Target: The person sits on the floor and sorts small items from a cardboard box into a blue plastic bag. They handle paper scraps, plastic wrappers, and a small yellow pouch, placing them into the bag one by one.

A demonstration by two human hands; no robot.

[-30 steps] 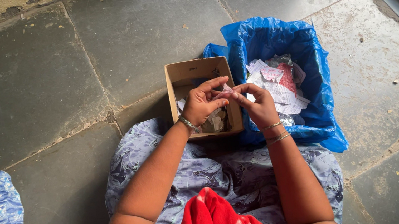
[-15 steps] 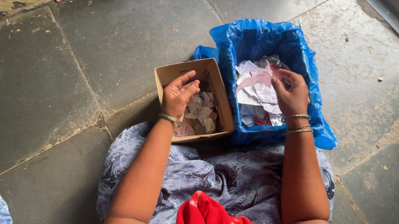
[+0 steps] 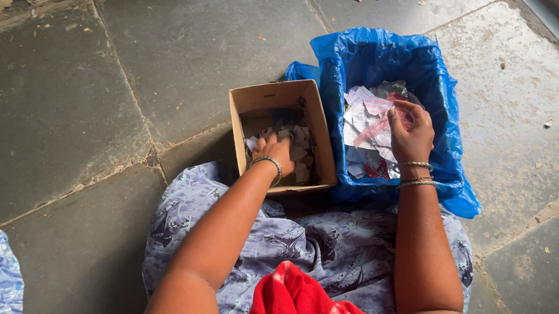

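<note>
Cardboard box (image 3: pixel 320 128), long axis running away, left hand (image 3: pixel 277 148) inside

Both my arms reach forward and down from my lap, bare to the shoulder. My left hand (image 3: pixel 274 149) is palm down, fingers curled and dipped low, a bangle on the wrist. My right hand (image 3: pixel 410 132) sits well apart from it, back toward me, fingers bent inward in a pinch, with bangles on that wrist too. The elbows are slightly bent.
</note>
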